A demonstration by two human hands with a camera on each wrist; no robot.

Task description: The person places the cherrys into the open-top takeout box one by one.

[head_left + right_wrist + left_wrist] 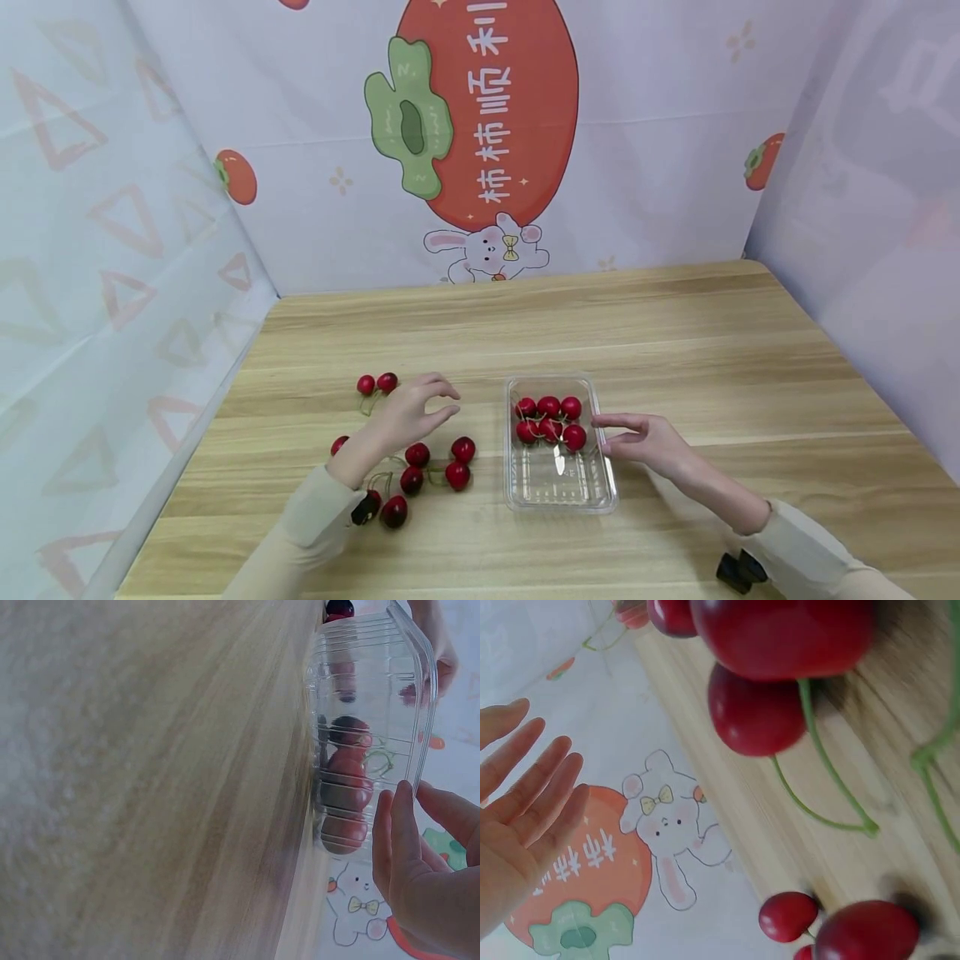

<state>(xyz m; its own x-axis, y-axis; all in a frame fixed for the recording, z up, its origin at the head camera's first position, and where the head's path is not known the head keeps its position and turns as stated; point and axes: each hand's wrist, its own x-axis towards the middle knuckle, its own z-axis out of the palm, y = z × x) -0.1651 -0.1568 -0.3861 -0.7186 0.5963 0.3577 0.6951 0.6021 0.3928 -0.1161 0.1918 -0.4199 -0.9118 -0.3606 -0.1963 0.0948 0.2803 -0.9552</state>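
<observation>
A clear plastic box [558,500] sits on the table with several red cherries [550,430] grouped toward its far end. My right hand [651,446] is at the box's right side, its fairly straight fingers touching the rim and wall. To the left of the box, my left hand [408,412] hovers over the table, fingers loosely bent and holding nothing; the left wrist view shows its palm bare. Beneath and around it lie loose cherries [412,480] with green stems, some hidden by the forearm. A stemmed pair of cherries [387,382] lies beyond the hand.
The wooden table [675,333] meets a printed cloth backdrop [652,192] at its far edge. More cloth hangs on the left and right. A dark wrist-worn device [365,508] shows at the left cuff, and another dark device [738,572] at the right cuff.
</observation>
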